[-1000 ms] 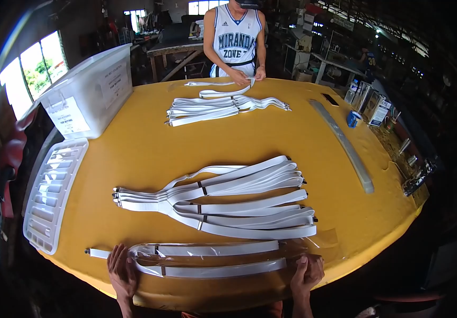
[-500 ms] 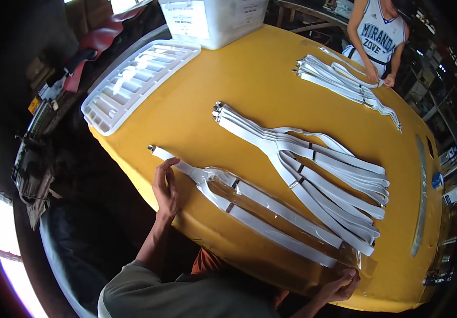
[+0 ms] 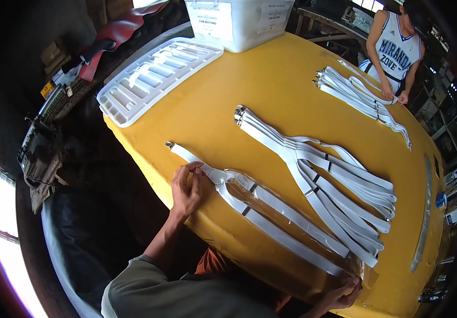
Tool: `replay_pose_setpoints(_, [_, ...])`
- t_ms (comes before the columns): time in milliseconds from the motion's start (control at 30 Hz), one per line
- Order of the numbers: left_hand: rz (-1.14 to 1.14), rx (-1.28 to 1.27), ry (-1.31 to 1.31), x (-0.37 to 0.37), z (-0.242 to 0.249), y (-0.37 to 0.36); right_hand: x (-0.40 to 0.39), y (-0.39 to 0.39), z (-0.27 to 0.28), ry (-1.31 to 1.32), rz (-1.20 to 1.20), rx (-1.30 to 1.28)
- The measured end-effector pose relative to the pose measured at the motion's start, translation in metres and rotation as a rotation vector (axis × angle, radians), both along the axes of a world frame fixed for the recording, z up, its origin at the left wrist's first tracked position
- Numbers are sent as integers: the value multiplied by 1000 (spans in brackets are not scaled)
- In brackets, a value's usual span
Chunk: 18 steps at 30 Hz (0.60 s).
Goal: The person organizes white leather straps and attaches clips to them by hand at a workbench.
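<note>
A pair of white suspenders [image 3: 273, 231] lies on the table in front of me, its two long straps inside a clear plastic sleeve [image 3: 292, 217]. The joined end with its metal clip sticks out at the upper left. My left hand [image 3: 187, 189] pinches the single strap just above where it forks. At the other end, my right hand [image 3: 343, 295] holds the lower corner of the sleeve between thumb and fingers. Just beyond lies a fanned stack of white suspenders [image 3: 302, 153], clips together at its upper left end.
The yellow tabletop [image 3: 260, 79] carries a white plastic lid [image 3: 159, 74] and a labelled bin [image 3: 239, 26] at the far left. Across the table a person [image 3: 395, 53] handles another pile of white suspenders [image 3: 358, 100]. A long grey strip [image 3: 423, 228] lies near the right edge.
My left hand has slid along the strap toward the fork, and its fingers have closed on it. The right hand stays at the sleeve's corner. The whole view has shifted slightly.
</note>
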State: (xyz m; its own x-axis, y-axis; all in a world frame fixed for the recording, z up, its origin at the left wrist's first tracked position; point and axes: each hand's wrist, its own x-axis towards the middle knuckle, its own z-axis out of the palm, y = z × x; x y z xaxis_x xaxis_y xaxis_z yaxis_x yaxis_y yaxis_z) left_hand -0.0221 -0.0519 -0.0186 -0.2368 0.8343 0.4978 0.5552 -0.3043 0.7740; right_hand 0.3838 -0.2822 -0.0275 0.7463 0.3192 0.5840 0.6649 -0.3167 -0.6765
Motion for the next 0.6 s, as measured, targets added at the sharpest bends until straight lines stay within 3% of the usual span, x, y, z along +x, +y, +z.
replay_pose_setpoints(367, [-41,-38,-70,2,4,-3,-6,7,5,0,28,23])
replay_pose_setpoints(467, [-91,24,-34,0,-4,-3,-8,6,16,-93,60,-84])
replay_pose_setpoints(533, [-111,193,213,9,3,-7,-7,8,19,-135,105,-62])
replay_pose_setpoints(600, [-244,173,166,36,13,-21,-6,8,18,-189,100,-39])
